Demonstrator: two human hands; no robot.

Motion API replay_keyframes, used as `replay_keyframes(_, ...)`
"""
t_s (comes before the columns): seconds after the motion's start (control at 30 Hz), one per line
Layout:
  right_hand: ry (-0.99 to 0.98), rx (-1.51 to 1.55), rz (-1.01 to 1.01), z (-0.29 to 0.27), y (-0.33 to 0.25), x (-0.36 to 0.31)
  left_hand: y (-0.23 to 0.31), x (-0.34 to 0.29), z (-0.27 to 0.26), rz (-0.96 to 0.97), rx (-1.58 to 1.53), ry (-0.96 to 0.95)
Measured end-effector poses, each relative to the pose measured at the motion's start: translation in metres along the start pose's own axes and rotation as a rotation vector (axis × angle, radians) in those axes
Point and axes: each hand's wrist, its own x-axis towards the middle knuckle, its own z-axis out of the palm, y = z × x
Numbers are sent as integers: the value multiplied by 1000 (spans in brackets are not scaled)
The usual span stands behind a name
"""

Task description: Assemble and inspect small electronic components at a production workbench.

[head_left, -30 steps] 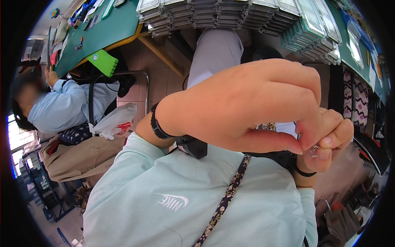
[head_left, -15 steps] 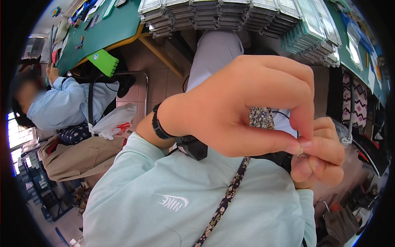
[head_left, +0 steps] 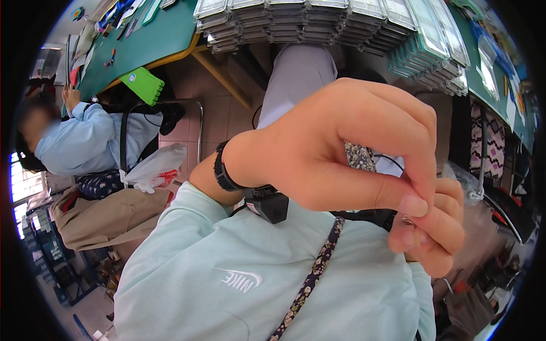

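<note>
My left hand [head_left: 352, 148] reaches across in front of my chest, its thumb and forefinger pinched together. What sits between those fingertips, if anything, is hidden. Just behind and below them is my right hand [head_left: 435, 227], its fingers curled in. A small shiny metal ring [head_left: 406, 220] shows between its fingertips, partly covered by them. The two hands touch or overlap at the fingertips. A black strap [head_left: 223, 167] with a black box [head_left: 266, 204] goes round my left wrist.
Stacks of clear plastic trays [head_left: 301, 23] stand ahead, between green-topped tables [head_left: 151, 48]. A green cloth-like piece [head_left: 142, 85] hangs at one table's edge. To the left a co-worker [head_left: 91, 136] sits near a white plastic bag [head_left: 156, 167]. A patterned cloth [head_left: 487, 139] hangs on the right.
My right hand has shifted slightly left and down, turning beneath the left fingertips. The left thumb and forefinger stay pinched. The ring is now more covered by the right fingers.
</note>
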Motion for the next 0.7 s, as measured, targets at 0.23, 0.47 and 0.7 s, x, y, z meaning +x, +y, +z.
replay_keyframes(0.23, 103, -38, -31, 9, -1, -3, -3, 0, 12, 21, 39, 134)
replay_keyframes(0.47, 68, -97, 5, 12, -4, -2, -5, -1, 10, 34, 57, 142)
replay_keyframes(0.7, -35, -121, 45, 5, -6, 1, -3, -1, 7, 42, 65, 134)
